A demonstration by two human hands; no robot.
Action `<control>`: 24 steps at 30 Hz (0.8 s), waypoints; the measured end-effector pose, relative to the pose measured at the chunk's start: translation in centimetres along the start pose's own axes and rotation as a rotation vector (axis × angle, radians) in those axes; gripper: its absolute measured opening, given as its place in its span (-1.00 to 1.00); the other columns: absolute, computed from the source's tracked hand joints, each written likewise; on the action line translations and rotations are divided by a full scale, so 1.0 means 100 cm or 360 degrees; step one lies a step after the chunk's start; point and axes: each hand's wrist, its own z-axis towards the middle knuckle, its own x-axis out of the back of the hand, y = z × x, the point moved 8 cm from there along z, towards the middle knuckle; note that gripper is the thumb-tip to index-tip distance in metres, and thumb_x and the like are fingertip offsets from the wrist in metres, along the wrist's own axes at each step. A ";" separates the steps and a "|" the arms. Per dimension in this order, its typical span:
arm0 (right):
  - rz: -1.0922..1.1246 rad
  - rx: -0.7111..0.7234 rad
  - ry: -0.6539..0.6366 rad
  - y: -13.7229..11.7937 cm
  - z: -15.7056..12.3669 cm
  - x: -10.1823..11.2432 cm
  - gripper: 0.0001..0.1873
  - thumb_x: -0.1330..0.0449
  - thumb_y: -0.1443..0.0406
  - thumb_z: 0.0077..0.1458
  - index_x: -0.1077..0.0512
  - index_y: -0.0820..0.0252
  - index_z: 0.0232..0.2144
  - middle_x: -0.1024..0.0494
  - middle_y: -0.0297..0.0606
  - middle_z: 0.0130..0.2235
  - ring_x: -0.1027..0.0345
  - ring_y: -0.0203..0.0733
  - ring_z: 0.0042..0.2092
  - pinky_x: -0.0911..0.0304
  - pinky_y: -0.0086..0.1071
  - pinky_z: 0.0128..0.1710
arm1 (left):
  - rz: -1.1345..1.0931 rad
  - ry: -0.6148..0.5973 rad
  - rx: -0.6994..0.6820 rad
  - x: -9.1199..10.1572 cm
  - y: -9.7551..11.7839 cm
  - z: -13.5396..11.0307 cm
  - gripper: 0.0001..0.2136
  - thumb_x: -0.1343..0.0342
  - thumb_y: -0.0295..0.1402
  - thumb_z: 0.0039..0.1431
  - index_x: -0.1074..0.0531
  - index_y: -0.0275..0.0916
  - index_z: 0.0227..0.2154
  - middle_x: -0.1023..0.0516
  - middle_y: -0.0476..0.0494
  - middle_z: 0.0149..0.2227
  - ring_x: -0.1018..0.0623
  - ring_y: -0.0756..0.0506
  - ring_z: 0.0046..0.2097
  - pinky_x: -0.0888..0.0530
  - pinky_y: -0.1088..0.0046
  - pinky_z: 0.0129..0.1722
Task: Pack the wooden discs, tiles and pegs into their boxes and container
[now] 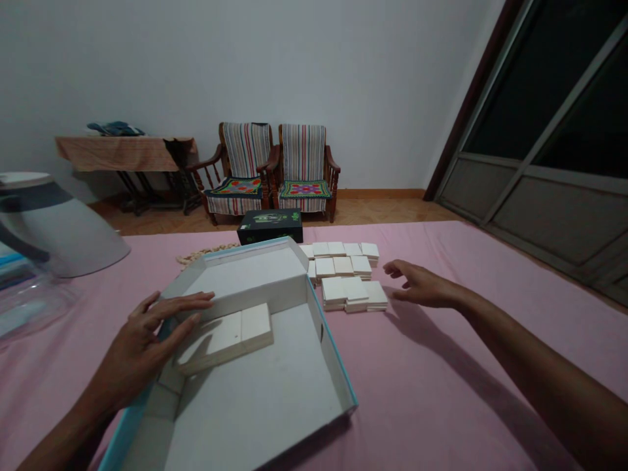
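Note:
An open white cardboard box tray with blue edges [255, 399] lies on a pink sheet [495, 255], with an inner divider wall [260, 294] across it. Two joined cream tiles [223, 337] lie inside against the divider. My left hand [137, 347] rests with spread fingers over the tray's left side, its thumb close to the tiles. Several low stacks of cream tiles [343, 275] stand on the sheet beyond the tray. My right hand [422, 284] hovers open just right of those stacks, apart from them.
A black box [269, 226] sits at the sheet's far edge. A large white-and-grey plastic object [59, 226] and clear plastic [29, 304] stand at the left. Beyond the sheet are two striped armchairs [245, 170], a cloth-covered table [122, 154] and a dark sliding door [540, 131].

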 end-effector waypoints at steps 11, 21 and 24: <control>-0.0589 -0.0168 0.0146 0.043 0.103 0.006 -0.25 -0.27 0.31 -0.19 -0.17 0.45 0.08 -0.29 0.13 0.09 -0.17 0.06 0.11 -0.10 -0.25 0.06 | 0.0040 -0.0001 0.0001 -0.001 -0.009 0.000 -0.70 0.01 -0.07 0.11 -0.38 0.10 -0.09 -0.49 0.12 0.00 -0.44 -0.14 0.05 0.04 0.09 0.25; -0.0608 -0.0054 -0.0185 0.041 0.146 -0.023 -0.39 -0.30 0.27 -0.23 -0.30 0.39 -0.08 -0.49 0.01 -0.11 -0.40 -0.06 -0.15 -0.24 -0.43 -0.25 | 0.0038 -0.0013 0.0041 -0.004 -0.015 -0.002 -0.70 -0.02 -0.09 0.12 -0.35 0.11 -0.07 -0.48 0.13 0.02 -0.44 -0.12 0.06 0.06 0.11 0.26; -0.0626 -0.0061 -0.0212 0.040 0.145 -0.022 -0.41 -0.31 0.26 -0.24 -0.31 0.40 -0.11 -0.50 0.03 -0.12 -0.41 -0.05 -0.15 -0.24 -0.43 -0.28 | 0.0014 -0.0005 0.0046 -0.002 -0.011 -0.002 -0.69 -0.02 -0.08 0.11 -0.37 0.10 -0.08 -0.48 0.11 0.02 -0.45 -0.13 0.05 0.06 0.08 0.26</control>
